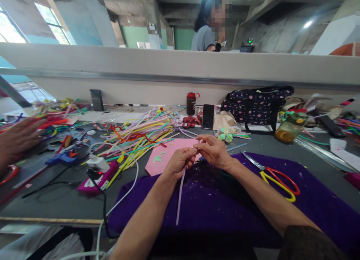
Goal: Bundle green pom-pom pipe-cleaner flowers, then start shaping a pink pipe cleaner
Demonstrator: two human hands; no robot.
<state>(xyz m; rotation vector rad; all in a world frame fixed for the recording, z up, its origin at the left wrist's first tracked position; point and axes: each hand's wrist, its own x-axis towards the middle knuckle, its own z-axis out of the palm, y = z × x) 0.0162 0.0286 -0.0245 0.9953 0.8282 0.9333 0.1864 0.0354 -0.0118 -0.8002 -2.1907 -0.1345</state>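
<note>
My left hand (pixel 183 160) is closed in a pinch on a pale lilac pipe cleaner (pixel 180 200), whose long end hangs down over the purple cloth (pixel 225 207). Right against it, my right hand (pixel 213 150) has its fingers bent and pinched at the upper part of the same strand; the exact grip is partly hidden by the fingers. Beneath both hands lies a pink sheet (pixel 153 160) with small green bits (pixel 159 158) on it. To the right, scissors (pixel 277 179) with one red and one yellow handle rest on the cloth, blades apart.
A pile of coloured pipe cleaners (pixel 143 134) spreads left of centre. Near it are a pink power strip (pixel 95 179) and cables. A phone (pixel 207 116), a dark bottle (pixel 191 103), a patterned bag (pixel 249 106) and a jar (pixel 291 126) stand behind. Another person's hand (pixel 19 140) reaches in at left.
</note>
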